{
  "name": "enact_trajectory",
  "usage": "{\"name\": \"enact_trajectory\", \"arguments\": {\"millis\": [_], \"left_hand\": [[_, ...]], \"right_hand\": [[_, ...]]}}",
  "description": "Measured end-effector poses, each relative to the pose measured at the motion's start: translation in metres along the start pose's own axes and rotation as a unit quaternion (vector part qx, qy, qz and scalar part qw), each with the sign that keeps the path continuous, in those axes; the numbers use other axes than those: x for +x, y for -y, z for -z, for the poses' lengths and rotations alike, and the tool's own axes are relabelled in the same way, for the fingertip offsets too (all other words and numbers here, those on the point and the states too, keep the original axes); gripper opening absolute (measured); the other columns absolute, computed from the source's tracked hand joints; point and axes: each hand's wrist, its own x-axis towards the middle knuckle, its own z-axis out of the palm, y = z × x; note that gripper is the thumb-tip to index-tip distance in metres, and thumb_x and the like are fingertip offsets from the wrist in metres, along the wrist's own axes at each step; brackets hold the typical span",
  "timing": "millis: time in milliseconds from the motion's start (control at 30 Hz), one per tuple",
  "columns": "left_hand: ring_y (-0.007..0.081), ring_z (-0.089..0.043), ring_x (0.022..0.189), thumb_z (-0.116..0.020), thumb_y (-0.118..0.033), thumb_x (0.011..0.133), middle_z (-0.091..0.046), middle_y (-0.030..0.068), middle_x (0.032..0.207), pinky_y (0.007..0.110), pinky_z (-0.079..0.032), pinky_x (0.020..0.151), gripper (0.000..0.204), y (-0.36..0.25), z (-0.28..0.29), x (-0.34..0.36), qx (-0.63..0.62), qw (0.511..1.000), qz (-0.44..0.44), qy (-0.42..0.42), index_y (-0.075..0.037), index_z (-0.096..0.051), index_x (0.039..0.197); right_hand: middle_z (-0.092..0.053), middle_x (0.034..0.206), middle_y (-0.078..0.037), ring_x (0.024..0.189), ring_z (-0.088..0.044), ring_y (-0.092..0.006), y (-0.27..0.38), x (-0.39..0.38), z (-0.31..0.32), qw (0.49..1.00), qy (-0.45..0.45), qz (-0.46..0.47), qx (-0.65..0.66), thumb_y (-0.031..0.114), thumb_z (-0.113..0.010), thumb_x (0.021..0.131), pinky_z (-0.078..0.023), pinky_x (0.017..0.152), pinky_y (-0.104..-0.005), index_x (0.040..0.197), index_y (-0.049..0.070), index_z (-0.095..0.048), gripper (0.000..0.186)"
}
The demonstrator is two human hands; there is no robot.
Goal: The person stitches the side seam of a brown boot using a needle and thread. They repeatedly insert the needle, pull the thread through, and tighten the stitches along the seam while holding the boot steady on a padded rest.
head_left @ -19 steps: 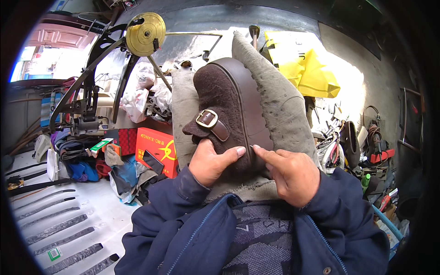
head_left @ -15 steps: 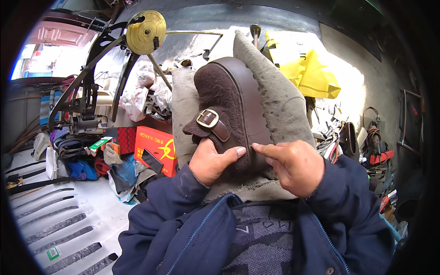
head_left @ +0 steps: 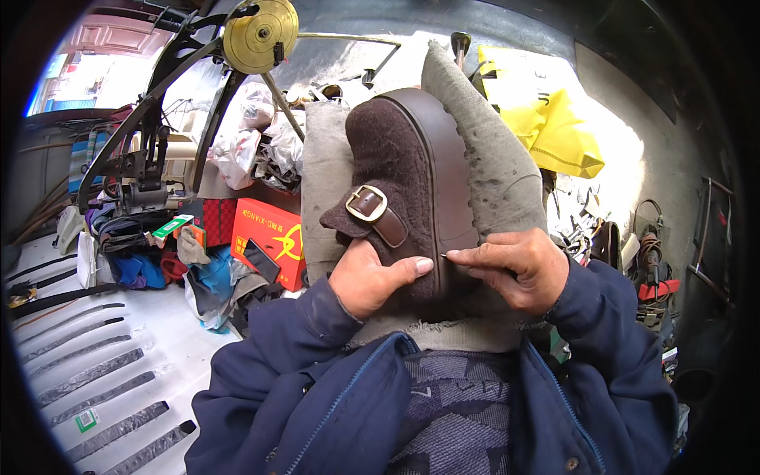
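Note:
A dark brown fuzzy shoe point(head_left: 386, 146) with a buckled strap point(head_left: 367, 203) and thick brown sole edge point(head_left: 443, 178) rests tilted on a grey cloth point(head_left: 507, 170) over my lap. My left hand point(head_left: 370, 279) grips it near the lower end, thumb pressed along the upper beside the sole edge and fingers hidden beneath. Just right of that thumb, my right hand point(head_left: 518, 269) is pinched, its fingertips by the sole edge. A tiny dark tip pokes out of the pinch at the seam; its kind is too small to tell.
A black sewing machine with a brass wheel point(head_left: 260, 36) stands at the far left. Below it are a red box point(head_left: 265, 237) and piled cloths. Dark strips point(head_left: 95, 388) lie on a white surface at left. A yellow bag point(head_left: 546, 119) sits at the far right.
My right hand has gone from a pointing index finger on the sole edge to a pinch slightly farther right. The left hand keeps its grip; the whole view has shifted a little.

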Motion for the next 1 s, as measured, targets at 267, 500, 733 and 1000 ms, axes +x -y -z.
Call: {"name": "enact_trajectory", "arguments": {"millis": [267, 500, 733, 1000], "left_hand": [[0.0218, -0.061, 0.123, -0.075, -0.015, 0.096, -0.066, 0.0100, 0.134, 0.037, -0.048, 0.108, 0.052, 0.004, 0.007, 0.003, 0.088, 0.996, 0.021, -0.007, 0.002, -0.057, 0.141], [0.0241, -0.065, 0.119, -0.074, -0.011, 0.093, -0.068, 0.0113, 0.131, 0.038, -0.050, 0.106, 0.050, 0.000, 0.007, 0.006, 0.056, 0.996, 0.073, -0.018, 0.003, -0.058, 0.139], [0.0262, -0.066, 0.118, -0.072, -0.007, 0.091, -0.067, 0.0113, 0.132, 0.041, -0.052, 0.107, 0.054, 0.003, -0.003, 0.008, -0.023, 0.996, 0.060, -0.060, 0.003, -0.056, 0.141], [0.0208, -0.064, 0.116, -0.073, -0.012, 0.094, -0.067, 0.0085, 0.130, 0.035, -0.051, 0.103, 0.049, 0.001, -0.001, 0.004, 0.052, 0.998, 0.002, -0.019, 0.001, -0.058, 0.138]], "right_hand": [[-0.074, 0.089, -0.019, 0.081, -0.073, -0.0388, -0.011, 0.017, 0.004, 0.998, 0.019, 0.027, 0.059, 0.000, -0.073, 0.087, -0.058, 0.068, -0.0426, 0.113, 0.006, -0.077, 0.027], [-0.075, 0.085, -0.016, 0.078, -0.073, -0.0381, -0.022, 0.016, 0.004, 0.998, 0.007, 0.036, 0.044, 0.009, -0.076, 0.088, -0.057, 0.067, -0.0457, 0.103, 0.009, -0.076, 0.016], [-0.074, 0.081, -0.016, 0.078, -0.072, -0.0399, -0.024, 0.024, -0.001, 0.998, 0.007, 0.013, 0.059, 0.011, -0.076, 0.086, -0.056, 0.070, -0.0483, 0.098, 0.010, -0.073, 0.013], [-0.074, 0.080, -0.014, 0.072, -0.073, -0.0351, -0.021, 0.028, 0.001, 0.999, 0.036, -0.001, 0.020, 0.009, -0.076, 0.091, -0.057, 0.064, -0.0420, 0.100, 0.007, -0.068, 0.013]]}}
